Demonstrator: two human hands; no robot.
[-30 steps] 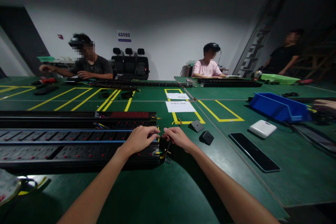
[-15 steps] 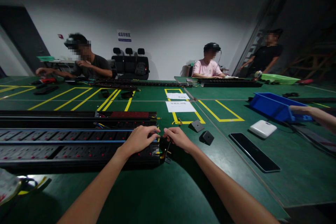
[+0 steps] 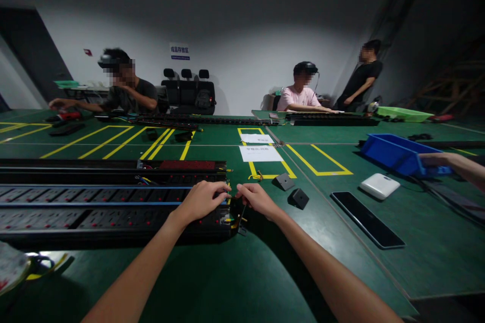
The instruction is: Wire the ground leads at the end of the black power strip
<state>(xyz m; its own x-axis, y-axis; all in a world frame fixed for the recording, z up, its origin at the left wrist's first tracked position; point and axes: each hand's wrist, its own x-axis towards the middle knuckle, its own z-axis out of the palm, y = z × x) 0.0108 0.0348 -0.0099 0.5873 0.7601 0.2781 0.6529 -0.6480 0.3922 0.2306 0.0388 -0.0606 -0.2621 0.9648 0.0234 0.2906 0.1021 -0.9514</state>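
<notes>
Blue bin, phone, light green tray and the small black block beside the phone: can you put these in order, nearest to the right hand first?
From the right hand, in the head view:
1. Small black block: just to its right.
2. Phone: farther right, lying flat.
3. Blue bin: right and beyond.
4. Light green tray: right, far across.

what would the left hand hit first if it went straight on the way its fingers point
Probably the right hand: its fingertips face those of the left hand across a small gap, by the end of the socket strips. Depth is unclear in this view, so it might just miss.
</notes>
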